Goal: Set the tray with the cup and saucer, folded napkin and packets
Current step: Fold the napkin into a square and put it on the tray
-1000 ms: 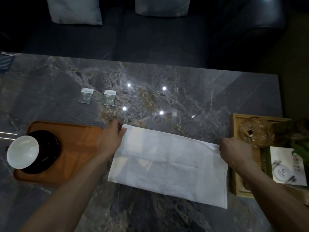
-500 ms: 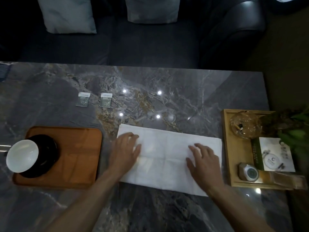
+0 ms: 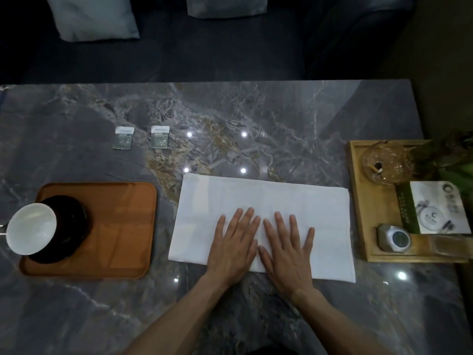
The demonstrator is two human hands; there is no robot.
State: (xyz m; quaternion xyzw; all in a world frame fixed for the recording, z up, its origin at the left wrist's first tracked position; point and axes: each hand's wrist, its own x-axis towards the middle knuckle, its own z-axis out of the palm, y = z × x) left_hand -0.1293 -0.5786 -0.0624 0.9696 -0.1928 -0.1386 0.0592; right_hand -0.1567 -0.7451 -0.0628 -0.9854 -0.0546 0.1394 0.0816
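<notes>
Head view, left hand [image 3: 234,245] and right hand [image 3: 286,248] flat, fingers straight, pressing the white napkin [image 3: 261,224] mid-table, tray [image 3: 115,226] at nine o'clock carrying cup [image 3: 30,228] on saucer [image 3: 67,228], two packets [image 3: 142,137] at eleven o'clock.

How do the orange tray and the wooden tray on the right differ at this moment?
The orange tray has rounded corners; the wooden tray has square ones. The orange tray holds only the cup on its saucer, half its floor bare; the wooden tray is crowded with clutter. Both rest flat on the marble table.
</notes>
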